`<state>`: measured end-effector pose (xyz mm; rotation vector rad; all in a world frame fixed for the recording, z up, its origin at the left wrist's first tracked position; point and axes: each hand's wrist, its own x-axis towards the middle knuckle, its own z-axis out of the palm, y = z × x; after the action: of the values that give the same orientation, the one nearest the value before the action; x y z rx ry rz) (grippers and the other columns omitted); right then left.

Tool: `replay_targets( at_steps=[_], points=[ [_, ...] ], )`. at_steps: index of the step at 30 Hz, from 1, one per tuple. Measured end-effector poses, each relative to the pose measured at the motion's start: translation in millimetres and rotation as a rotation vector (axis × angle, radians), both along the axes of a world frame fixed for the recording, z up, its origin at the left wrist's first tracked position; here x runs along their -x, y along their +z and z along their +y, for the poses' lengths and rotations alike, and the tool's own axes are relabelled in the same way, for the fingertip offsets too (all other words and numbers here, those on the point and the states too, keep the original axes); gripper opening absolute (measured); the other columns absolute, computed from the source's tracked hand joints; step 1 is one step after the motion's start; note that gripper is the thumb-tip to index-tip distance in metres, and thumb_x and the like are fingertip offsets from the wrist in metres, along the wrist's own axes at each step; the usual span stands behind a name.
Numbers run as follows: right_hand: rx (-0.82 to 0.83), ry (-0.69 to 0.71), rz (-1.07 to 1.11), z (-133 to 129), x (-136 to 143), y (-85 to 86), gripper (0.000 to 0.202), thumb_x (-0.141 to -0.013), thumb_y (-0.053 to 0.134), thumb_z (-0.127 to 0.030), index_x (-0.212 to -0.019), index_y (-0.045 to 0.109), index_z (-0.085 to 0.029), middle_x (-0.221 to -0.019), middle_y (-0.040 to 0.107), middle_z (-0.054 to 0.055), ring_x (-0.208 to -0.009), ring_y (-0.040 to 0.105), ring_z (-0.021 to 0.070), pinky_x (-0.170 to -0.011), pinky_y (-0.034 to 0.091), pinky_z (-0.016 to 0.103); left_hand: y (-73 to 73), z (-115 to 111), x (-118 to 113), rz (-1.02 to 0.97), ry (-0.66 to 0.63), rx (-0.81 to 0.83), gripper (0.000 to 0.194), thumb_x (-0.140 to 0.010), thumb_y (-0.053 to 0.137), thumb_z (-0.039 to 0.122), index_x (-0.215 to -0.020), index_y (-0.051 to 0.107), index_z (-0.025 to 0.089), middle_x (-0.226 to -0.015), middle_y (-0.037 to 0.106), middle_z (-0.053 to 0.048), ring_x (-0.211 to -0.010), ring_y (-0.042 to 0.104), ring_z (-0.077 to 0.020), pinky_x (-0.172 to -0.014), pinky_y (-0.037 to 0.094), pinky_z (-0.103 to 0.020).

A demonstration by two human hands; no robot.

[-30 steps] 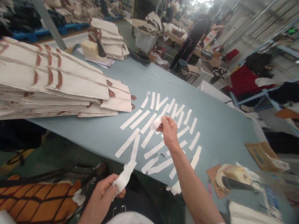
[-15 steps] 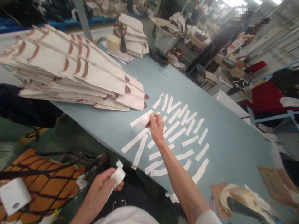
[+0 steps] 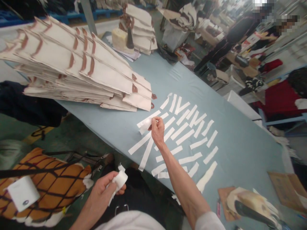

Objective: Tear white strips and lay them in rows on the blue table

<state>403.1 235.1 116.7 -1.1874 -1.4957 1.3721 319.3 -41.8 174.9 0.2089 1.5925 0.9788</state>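
Centrally, white strips (image 3: 185, 137) are spread on the surface (image 3: 244, 147) around the right hand (image 3: 157, 128) | white piece (image 3: 145, 125) is pinched in it | white bundle (image 3: 122, 179) is gripped by left hand (image 3: 107, 189)

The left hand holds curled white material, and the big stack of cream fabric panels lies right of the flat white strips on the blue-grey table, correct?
No: the head view shows the big stack of cream fabric panels left of the flat white strips on the blue-grey table. The left hand holds curled white material.
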Motion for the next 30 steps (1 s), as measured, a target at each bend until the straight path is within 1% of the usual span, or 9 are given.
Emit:
replay_targets(
  at_steps=[4,8,13,16,19,21,25,27,30],
  points=[
    [0.008,0.016,-0.029,-16,4,-10.7,0.032,-0.095,0.054,-0.054,-0.095,0.051,-0.022,-0.057,0.055,-0.009,-0.052,0.057,0.011,-0.054,0.047,0.022,2.8,-1,4,-0.012,-0.001,-0.006,0.029,-0.064,0.066,0.044,-0.079,0.071,0.02,-0.067,0.078,-0.003,-0.065,0.073,-0.0238,-0.067,0.059,-0.031],
    [0.013,0.043,-0.08,-40,12,-25.2,0.03,-0.098,0.048,-0.053,-0.097,0.05,-0.023,-0.061,0.056,-0.008,-0.055,0.059,0.0121,-0.057,0.049,0.023,5.1,-1,9,-0.015,0.019,0.016,0.028,-0.062,0.067,0.043,-0.077,0.071,0.021,-0.066,0.078,-0.003,-0.065,0.073,-0.0241,-0.066,0.06,-0.032],
    [-0.012,0.088,-0.219,-72,25,-55.8,0.027,-0.104,0.039,-0.049,-0.1,0.049,-0.024,-0.068,0.06,-0.005,-0.06,0.06,0.0145,-0.062,0.049,0.025,3.4,-5,17,-0.017,-0.011,0.021,0.028,-0.063,0.066,0.044,-0.077,0.072,0.021,-0.066,0.078,-0.003,-0.064,0.073,-0.0243,-0.066,0.06,-0.033],
    [-0.05,0.179,-0.328,-88,31,-75.8,0.024,-0.104,0.041,-0.044,-0.102,0.053,-0.024,-0.075,0.065,-0.002,-0.068,0.063,0.0178,-0.069,0.049,0.029,0.3,-10,22,-0.016,-0.02,0.018,0.028,-0.063,0.065,0.044,-0.078,0.072,0.021,-0.066,0.077,-0.002,-0.065,0.074,-0.0244,-0.067,0.059,-0.032],
    [-0.088,0.309,-0.425,-100,34,-87.7,0.02,-0.102,0.044,-0.039,-0.104,0.057,-0.024,-0.082,0.07,0.001,-0.076,0.066,0.0216,-0.078,0.05,0.033,-4.3,-19,28,-0.028,-0.029,-0.001,0.027,-0.068,0.066,0.042,-0.082,0.072,0.02,-0.069,0.078,-0.002,-0.067,0.074,-0.0233,-0.068,0.059,-0.031],
    [-0.116,0.38,-0.472,-106,35,-89.2,0.02,-0.102,0.046,-0.037,-0.112,0.059,-0.024,-0.093,0.074,0.004,-0.087,0.068,0.0238,-0.086,0.05,0.036,-6.9,-24,31,-0.052,-0.025,-0.022,0.025,-0.071,0.067,0.04,-0.085,0.072,0.019,-0.071,0.079,-0.002,-0.068,0.074,-0.0221,-0.069,0.058,-0.03],
    [-0.18,0.492,-0.515,-114,35,-83.0,0.035,-0.099,0.056,-0.034,-0.132,0.057,-0.023,-0.12,0.074,0.009,-0.111,0.065,0.0273,-0.102,0.046,0.041,-6.7,-28,37,-0.129,0.048,-0.029,0.021,-0.074,0.072,0.036,-0.086,0.072,0.019,-0.072,0.078,0.0,-0.067,0.072,-0.0188,-0.066,0.056,-0.026],
    [-0.203,0.535,-0.521,-116,35,-79.6,0.035,-0.097,0.06,-0.035,-0.13,0.061,-0.022,-0.124,0.073,0.011,-0.116,0.062,0.0287,-0.107,0.044,0.043,-4.0,-26,40,-0.177,0.102,-0.043,0.017,-0.075,0.073,0.034,-0.084,0.071,0.019,-0.068,0.075,0.002,-0.064,0.07,-0.0161,-0.065,0.054,-0.023],
    [-0.206,0.549,-0.503,-115,33,-77.2,0.029,-0.1,0.054,-0.035,-0.122,0.067,-0.02,-0.124,0.073,0.012,-0.118,0.062,0.0283,-0.11,0.043,0.043,2.6,-18,49,-0.279,0.131,-0.084,0.019,-0.073,0.078,0.033,-0.084,0.072,0.018,-0.069,0.076,0.002,-0.063,0.069,-0.0147,-0.064,0.053,-0.022]
  ],
)
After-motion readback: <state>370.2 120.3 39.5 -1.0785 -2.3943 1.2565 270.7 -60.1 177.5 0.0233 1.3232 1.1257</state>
